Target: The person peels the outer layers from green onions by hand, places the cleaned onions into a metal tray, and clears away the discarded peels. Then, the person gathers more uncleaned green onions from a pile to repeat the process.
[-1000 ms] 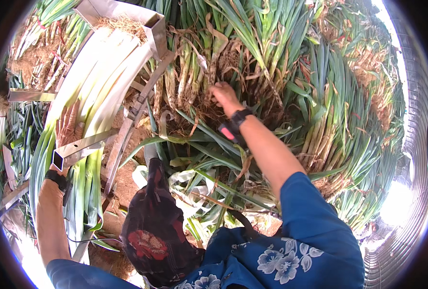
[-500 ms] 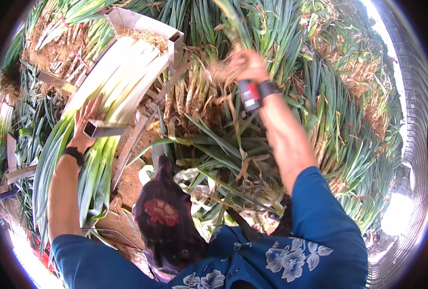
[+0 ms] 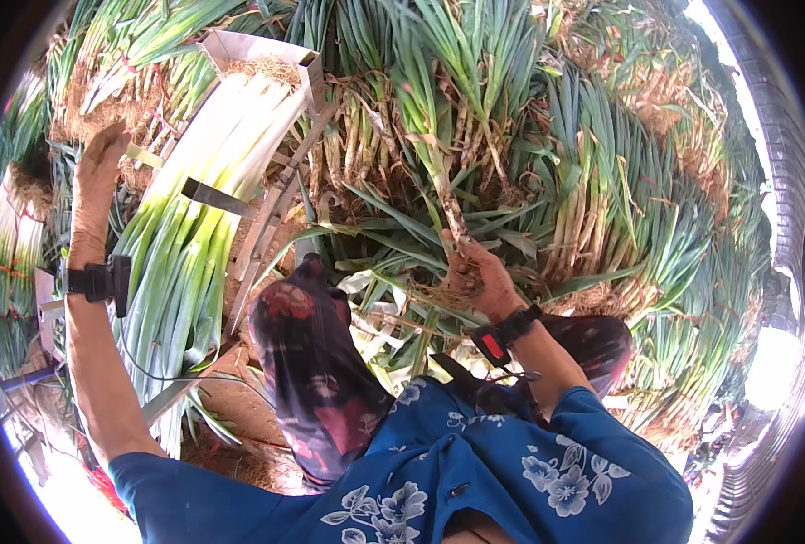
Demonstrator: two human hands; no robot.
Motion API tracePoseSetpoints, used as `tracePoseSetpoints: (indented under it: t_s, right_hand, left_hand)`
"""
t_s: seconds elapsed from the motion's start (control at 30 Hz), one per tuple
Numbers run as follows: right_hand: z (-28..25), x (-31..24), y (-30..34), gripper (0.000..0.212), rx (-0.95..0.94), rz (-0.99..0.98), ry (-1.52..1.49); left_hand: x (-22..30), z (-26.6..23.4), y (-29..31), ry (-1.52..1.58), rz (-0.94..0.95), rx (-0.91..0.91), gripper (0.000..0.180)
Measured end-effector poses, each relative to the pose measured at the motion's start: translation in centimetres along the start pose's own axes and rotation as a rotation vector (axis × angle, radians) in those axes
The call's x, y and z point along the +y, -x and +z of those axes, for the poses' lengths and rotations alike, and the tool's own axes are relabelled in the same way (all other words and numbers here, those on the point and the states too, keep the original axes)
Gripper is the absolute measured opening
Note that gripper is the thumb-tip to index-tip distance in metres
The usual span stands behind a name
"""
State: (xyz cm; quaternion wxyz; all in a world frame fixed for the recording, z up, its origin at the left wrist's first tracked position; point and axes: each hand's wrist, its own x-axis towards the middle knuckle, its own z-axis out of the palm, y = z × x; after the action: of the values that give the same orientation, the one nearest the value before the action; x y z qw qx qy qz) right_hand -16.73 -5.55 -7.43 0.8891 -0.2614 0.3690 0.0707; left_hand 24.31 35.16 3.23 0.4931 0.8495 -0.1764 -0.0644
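The right hand [image 3: 478, 279] keeps its grip closed around the dirty root end of a leek [image 3: 448, 195], which slants up and away from the person, its green leaves in front of the heaped leeks [image 3: 366, 127]. The left hand [image 3: 99, 181] is raised just left of a metal rack [image 3: 262, 50], its grip loose with fingers extended. In the rack lies a bundle of clean white-stemmed leeks [image 3: 230, 136], roots against the end plate, with a crossbar [image 3: 217, 197] over them.

A grey ribbed sheet [image 3: 788, 222] runs along the right edge of the brown ground [image 3: 239, 399]; toward the left edge show a blue bar [image 3: 29, 379] and something red [image 3: 105, 490], unclear.
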Motion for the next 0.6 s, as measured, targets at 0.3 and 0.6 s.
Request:
tracePoseSetpoints:
  t_s: [0.3, 0.6]
  right_hand:
    - [5.8, 0.9, 14.2, 0.040, -0.113, -0.222, 0.131]
    - [4.4, 1.3, 18.3, 0.045, -0.155, -0.374, 0.251]
  left_hand:
    - [20.6, 21.7, 10.5, 0.024, -0.148, -0.860, 0.044]
    - [24.6, 30.8, 13.5, 0.809, -0.373, -0.474, 0.032]
